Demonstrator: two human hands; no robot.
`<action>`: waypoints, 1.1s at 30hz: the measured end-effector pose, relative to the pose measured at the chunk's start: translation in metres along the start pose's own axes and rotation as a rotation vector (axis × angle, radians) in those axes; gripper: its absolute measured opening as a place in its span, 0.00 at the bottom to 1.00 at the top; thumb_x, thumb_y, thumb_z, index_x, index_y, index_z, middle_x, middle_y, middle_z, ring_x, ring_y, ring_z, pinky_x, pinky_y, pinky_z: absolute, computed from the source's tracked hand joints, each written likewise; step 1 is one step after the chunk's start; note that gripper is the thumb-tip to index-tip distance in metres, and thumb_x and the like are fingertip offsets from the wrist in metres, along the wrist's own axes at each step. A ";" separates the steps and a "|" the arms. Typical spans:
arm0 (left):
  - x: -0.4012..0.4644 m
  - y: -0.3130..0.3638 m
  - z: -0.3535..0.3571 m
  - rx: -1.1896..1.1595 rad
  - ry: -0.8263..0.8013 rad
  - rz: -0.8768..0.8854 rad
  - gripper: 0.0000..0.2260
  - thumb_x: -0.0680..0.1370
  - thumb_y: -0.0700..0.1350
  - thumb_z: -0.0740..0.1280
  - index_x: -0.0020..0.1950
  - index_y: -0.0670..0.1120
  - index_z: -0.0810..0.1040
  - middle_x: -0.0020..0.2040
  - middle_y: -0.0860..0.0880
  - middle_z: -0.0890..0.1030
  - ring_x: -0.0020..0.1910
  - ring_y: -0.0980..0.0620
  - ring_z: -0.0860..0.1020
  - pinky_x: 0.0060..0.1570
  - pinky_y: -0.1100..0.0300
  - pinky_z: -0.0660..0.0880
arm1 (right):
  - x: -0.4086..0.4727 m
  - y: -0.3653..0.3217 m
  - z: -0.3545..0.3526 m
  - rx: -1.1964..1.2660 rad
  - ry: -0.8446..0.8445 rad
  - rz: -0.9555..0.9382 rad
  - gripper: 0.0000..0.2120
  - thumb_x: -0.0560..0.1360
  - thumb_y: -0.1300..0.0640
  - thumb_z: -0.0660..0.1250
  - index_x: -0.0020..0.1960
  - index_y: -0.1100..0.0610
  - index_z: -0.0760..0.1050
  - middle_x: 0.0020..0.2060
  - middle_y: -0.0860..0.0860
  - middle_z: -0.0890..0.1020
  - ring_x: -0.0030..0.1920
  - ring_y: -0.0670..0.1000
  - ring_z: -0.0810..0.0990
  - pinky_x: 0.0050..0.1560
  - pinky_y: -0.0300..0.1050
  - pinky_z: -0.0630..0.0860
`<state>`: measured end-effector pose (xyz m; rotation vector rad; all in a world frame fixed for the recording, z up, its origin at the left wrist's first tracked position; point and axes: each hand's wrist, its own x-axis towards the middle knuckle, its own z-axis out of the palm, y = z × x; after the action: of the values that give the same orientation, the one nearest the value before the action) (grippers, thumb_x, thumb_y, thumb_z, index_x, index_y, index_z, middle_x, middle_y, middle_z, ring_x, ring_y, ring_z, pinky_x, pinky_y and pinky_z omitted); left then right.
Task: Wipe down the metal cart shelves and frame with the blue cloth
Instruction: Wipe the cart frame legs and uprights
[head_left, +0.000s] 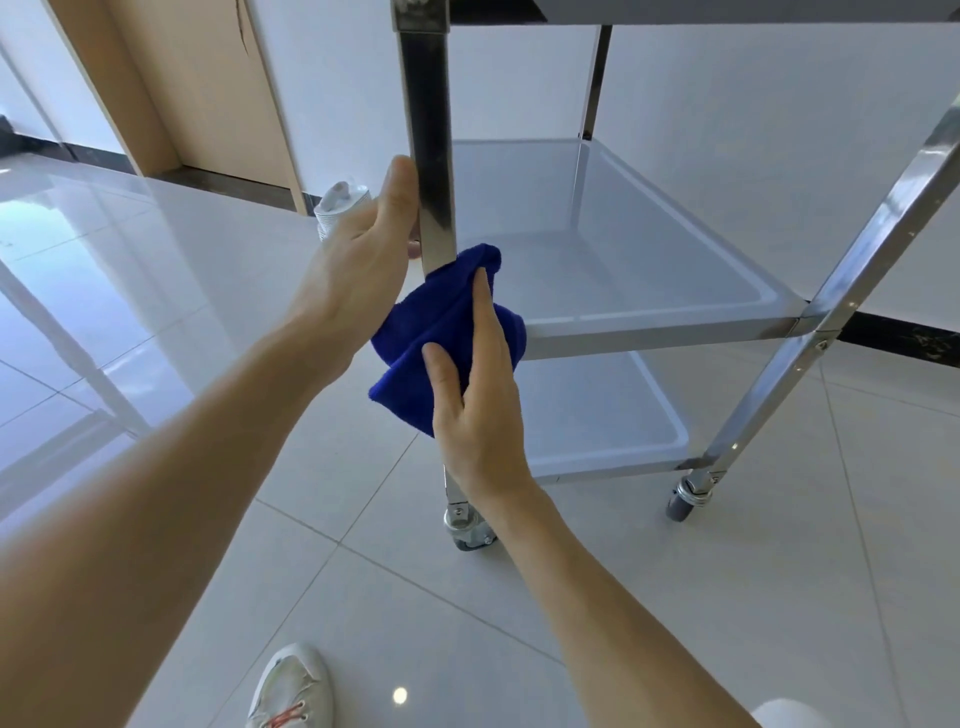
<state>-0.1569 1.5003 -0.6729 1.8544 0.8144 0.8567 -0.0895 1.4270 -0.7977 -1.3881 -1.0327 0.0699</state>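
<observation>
A metal cart stands in front of me, with a middle shelf (649, 332) and a lower shelf (613, 447). Its near left leg (428, 135) is a shiny square post. My left hand (363, 249) grips that post just above the middle shelf, thumb on its near face. The blue cloth (431, 332) is wrapped round the post below that hand, at shelf level. My right hand (475, 395) holds the cloth against the post, fingers stretched up over it and thumb on the fabric.
The cart rolls on castors (467, 530) (688, 499) over a glossy tiled floor. A white ribbed object (340, 208) lies on the floor behind my left hand. A wooden door frame (208, 93) stands at the back left. My white shoe (291, 691) is at the bottom.
</observation>
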 end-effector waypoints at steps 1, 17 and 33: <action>-0.001 0.001 0.002 -0.009 -0.008 0.004 0.25 0.82 0.66 0.47 0.49 0.56 0.80 0.53 0.56 0.83 0.52 0.62 0.81 0.64 0.51 0.73 | -0.005 0.004 0.005 -0.023 0.078 -0.011 0.29 0.82 0.57 0.63 0.80 0.51 0.56 0.74 0.48 0.69 0.72 0.50 0.68 0.68 0.54 0.73; 0.000 0.002 0.001 -0.029 -0.083 0.008 0.27 0.83 0.63 0.48 0.60 0.49 0.79 0.57 0.44 0.82 0.48 0.49 0.83 0.51 0.52 0.82 | -0.066 0.064 0.032 -0.018 0.214 0.409 0.25 0.72 0.60 0.75 0.60 0.48 0.65 0.54 0.37 0.74 0.54 0.35 0.74 0.52 0.33 0.70; -0.001 -0.003 -0.002 0.008 -0.096 0.042 0.27 0.83 0.62 0.46 0.64 0.48 0.77 0.55 0.46 0.83 0.49 0.49 0.84 0.51 0.50 0.82 | -0.066 0.082 0.035 -0.117 0.129 0.425 0.31 0.72 0.56 0.77 0.68 0.52 0.64 0.56 0.43 0.77 0.57 0.46 0.77 0.53 0.39 0.73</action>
<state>-0.1590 1.5017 -0.6750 1.9106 0.7223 0.7850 -0.1079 1.4347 -0.9063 -1.6794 -0.6302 0.2324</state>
